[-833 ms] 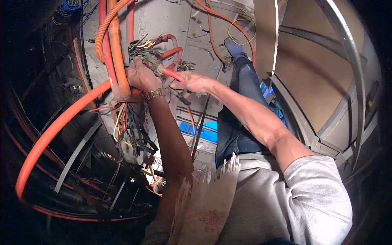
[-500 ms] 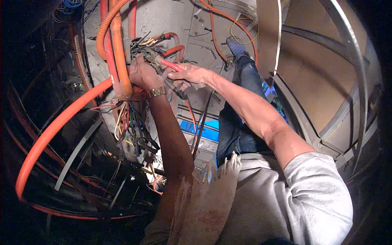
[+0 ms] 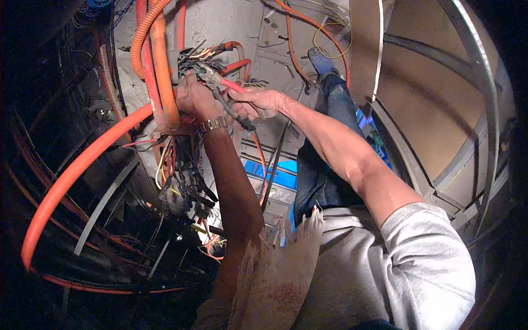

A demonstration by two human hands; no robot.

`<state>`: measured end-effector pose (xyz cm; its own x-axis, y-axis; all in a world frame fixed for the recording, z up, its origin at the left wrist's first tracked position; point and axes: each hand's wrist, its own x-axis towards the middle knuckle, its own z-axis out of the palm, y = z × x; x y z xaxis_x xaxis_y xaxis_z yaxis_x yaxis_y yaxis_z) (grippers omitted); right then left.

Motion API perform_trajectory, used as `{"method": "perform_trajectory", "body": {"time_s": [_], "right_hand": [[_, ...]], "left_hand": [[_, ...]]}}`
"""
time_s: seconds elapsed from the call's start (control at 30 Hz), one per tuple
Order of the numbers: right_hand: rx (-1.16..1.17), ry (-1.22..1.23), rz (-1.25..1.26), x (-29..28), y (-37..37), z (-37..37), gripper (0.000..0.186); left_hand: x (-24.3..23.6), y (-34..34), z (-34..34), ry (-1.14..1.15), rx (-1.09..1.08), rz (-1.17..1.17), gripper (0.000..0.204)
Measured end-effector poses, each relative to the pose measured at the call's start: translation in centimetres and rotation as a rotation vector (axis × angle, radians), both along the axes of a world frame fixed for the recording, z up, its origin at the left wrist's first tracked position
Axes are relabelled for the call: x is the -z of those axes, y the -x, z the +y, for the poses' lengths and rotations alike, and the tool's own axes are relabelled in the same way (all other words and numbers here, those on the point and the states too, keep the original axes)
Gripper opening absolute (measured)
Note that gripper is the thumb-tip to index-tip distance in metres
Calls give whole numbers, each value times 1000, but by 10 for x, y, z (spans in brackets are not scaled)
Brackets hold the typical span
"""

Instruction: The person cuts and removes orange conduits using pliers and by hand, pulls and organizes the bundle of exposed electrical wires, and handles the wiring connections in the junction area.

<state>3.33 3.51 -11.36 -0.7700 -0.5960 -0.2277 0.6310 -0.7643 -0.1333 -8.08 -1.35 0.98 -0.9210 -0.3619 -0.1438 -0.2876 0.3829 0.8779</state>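
Note:
My left hand (image 3: 197, 100), with a metal watch (image 3: 213, 123) on its wrist, is closed at a tangle of wires (image 3: 193, 61) by the concrete wall. Its fingertips are partly hidden among dark wire ends. To its right, my right hand (image 3: 258, 103) is closed around red-handled pliers (image 3: 234, 86). Their grey metal end lies against the wires beside my left fingers, and only one handle shows clearly. A dark cable end (image 3: 242, 120) slants down between the two hands.
Thick orange conduits (image 3: 160, 66) run down just left of my hands, and one (image 3: 71, 170) bends far out to the left. More loose wires (image 3: 175, 170) hang below. A leg in jeans (image 3: 341, 104) stretches forward beside curved metal framing (image 3: 484, 82) at the right.
The whole view has shifted slightly. My hands stay at the wires, and my right hand sits a little lower with the pliers; both keep their hold.

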Motion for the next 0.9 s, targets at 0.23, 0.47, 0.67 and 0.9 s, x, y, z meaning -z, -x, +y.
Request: {"method": "perform_trajectory", "body": {"time_s": [0.23,0.47,0.67,0.9], "right_hand": [[-46,-347,13,-12,3,7,48],[18,-470,154,-63,-2,24,52],[-42,-628,149,-45,1,16,36],[134,-1176,365,4,11,-1,48]], "left_hand": [[8,9,-14,168,62,-117,29],[4,4,-19,64,41,-52,33],[4,-1,-16,158,110,72,28],[6,-5,-2,249,148,105,23]]}}
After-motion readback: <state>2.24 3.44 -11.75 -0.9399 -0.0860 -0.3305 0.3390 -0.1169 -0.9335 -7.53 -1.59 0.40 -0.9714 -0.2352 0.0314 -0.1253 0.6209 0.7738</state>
